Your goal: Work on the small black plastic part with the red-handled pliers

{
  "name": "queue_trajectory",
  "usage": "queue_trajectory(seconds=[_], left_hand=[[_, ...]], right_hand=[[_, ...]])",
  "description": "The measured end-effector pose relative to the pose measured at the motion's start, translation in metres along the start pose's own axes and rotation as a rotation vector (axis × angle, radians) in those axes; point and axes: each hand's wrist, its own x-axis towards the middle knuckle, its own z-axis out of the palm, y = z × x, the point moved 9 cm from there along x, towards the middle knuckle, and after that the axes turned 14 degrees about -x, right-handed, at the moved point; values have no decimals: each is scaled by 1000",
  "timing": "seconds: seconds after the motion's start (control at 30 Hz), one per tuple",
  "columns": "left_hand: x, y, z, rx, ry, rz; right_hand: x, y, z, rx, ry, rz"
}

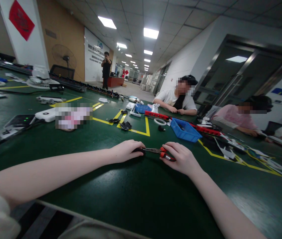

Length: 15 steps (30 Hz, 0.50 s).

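My right hand (pixel 180 157) is wrapped round the red and black handles of long-nose pliers (pixel 157 151), just above the green table. The pliers' thin jaws point left and reach a small black part (pixel 138 150). My left hand (pixel 127 151) pinches that part between thumb and fingertips; most of it is hidden by the fingers, so its kind does not show. Beyond my hands, small black parts (pixel 126 125) lie in a heap by a yellow tape outline, and another little cluster (pixel 113 120) sits to the left of it.
A blue bin (pixel 185 129) stands beyond my right hand, with a red strip (pixel 157 115) behind it. A blurred phone (pixel 72 116) and a white device (pixel 47 114) lie left on the green table (pixel 121 199). Two co-workers (pixel 178 99) sit across to the right.
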Motion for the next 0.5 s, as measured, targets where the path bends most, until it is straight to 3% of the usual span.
queue_trajectory(seconds=[0.5], left_hand=[[1, -3, 5, 47, -26, -24]], right_hand=[[3, -5, 19, -64, -136, 39]])
